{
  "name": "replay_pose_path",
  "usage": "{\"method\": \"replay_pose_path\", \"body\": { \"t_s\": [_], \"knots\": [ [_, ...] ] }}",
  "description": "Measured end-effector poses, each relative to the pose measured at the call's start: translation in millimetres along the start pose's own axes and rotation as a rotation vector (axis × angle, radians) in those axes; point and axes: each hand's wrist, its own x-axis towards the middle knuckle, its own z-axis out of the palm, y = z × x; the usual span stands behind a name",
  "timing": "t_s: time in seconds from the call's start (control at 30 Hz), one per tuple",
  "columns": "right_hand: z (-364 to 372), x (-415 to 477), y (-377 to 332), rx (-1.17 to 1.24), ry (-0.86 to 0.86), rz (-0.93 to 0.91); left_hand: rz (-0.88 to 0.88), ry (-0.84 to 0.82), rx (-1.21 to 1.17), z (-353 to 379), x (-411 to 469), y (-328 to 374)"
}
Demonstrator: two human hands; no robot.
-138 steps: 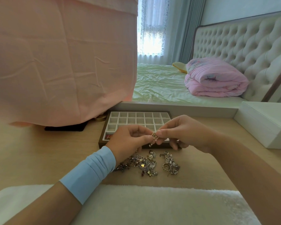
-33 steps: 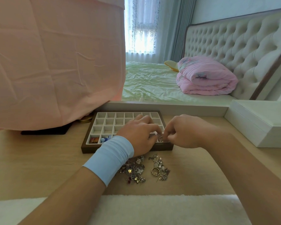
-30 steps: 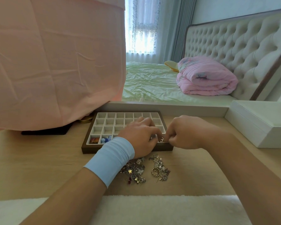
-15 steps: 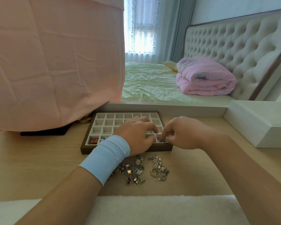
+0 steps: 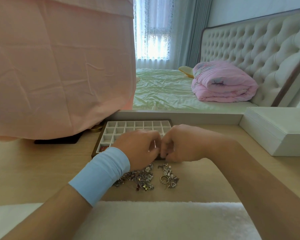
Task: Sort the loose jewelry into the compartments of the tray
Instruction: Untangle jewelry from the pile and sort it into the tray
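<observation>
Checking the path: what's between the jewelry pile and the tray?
Head view: a narrow bare strip of table; the left hand and right hand meet over the tray's near edge.

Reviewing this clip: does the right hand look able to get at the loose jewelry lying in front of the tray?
Probably yes. The right hand sits over the near edge of the tray, just behind the jewelry, which lies uncovered on the table. Whether its curled fingers hold anything is unclear.
</observation>
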Motion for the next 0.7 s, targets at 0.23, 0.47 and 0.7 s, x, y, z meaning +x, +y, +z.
{"method": "replay_pose_path", "body": {
  "t_s": [0.23,0.47,0.7],
  "knots": [
    [17.4,0.6,-17.3,-0.103,-0.150,-0.018,0.075,0.050,0.029,7.4,-48.3,-2.3],
    [21.2,0.9,-20.8,-0.088,-0.182,0.001,0.032,0.092,-0.070,19.5,-60.7,-13.1],
    [15.5,2.6,-15.4,0.207,-0.134,-0.011,0.007,0.134,-0.396,20.3,-57.7,-12.9]
  ]
}}
